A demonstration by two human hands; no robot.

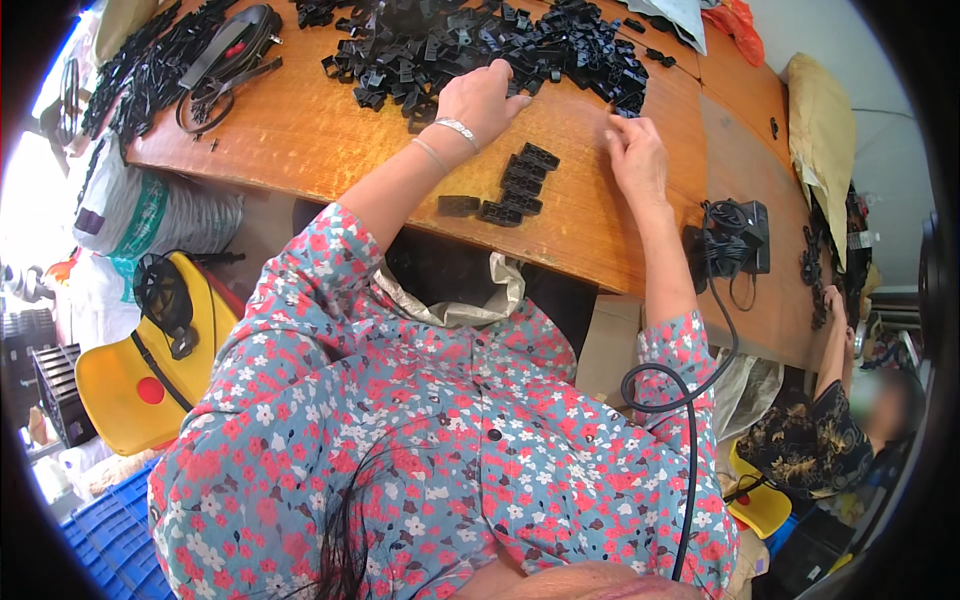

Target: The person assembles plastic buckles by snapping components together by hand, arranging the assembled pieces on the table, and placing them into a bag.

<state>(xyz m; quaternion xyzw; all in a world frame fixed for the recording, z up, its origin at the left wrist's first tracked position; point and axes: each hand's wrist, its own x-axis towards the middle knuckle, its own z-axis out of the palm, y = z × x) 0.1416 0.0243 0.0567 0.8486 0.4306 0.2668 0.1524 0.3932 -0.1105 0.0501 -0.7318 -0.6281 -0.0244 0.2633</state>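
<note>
A large heap of small black plastic parts spreads over the far side of the wooden table. My left hand lies at the near edge of this heap, its fingers bent over the parts and its thumb held apart. At the heap's right end is my right hand, with fingers loosely bent, thumb apart and fingertips close to the nearest parts. I see nothing held in either hand. Between my forearms, several black parts form a slanting row near the front edge, with one single black part left of it.
A black adapter with coiled cable sits right of my right forearm. A black bag and dark straps lie far left. Yellow chair and white sacks stand left. Another person's arm reaches the table at right.
</note>
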